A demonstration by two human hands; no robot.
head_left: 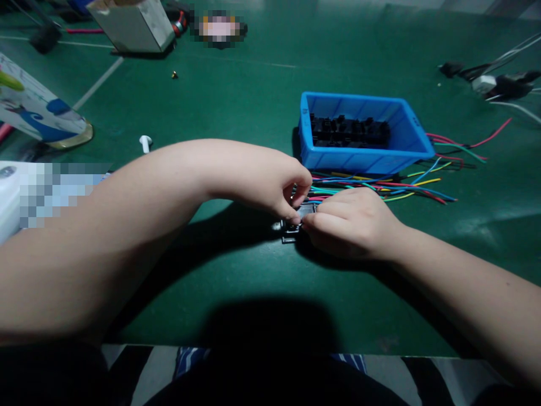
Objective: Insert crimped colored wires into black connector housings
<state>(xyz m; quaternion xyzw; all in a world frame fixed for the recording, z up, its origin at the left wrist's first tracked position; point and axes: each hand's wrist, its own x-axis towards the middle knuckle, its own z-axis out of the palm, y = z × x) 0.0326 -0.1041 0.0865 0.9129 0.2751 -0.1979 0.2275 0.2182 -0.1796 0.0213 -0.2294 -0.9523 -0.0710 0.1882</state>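
A small black plastic part (289,239), box-like with a raised edge, sits on the green table between my two hands. My left hand (291,192) bends over it from the left, its thumb pressed to the part and its other fingers curled. From the right, my right hand (355,220) is closed, with its fingertips gripping the part's right side. The fingers hide much of the part, and any small piece inside it cannot be made out. Just behind the hands lies a bundle of coloured wires (372,185).
A blue plastic bin (359,160) holding several black plastic parts (350,132) stands behind the wires. Farther left are a white earbud (145,142), a small brass-coloured piece (174,74), a cardboard box (135,25) and a printed container (42,107). Cables (502,84) lie at the far right.
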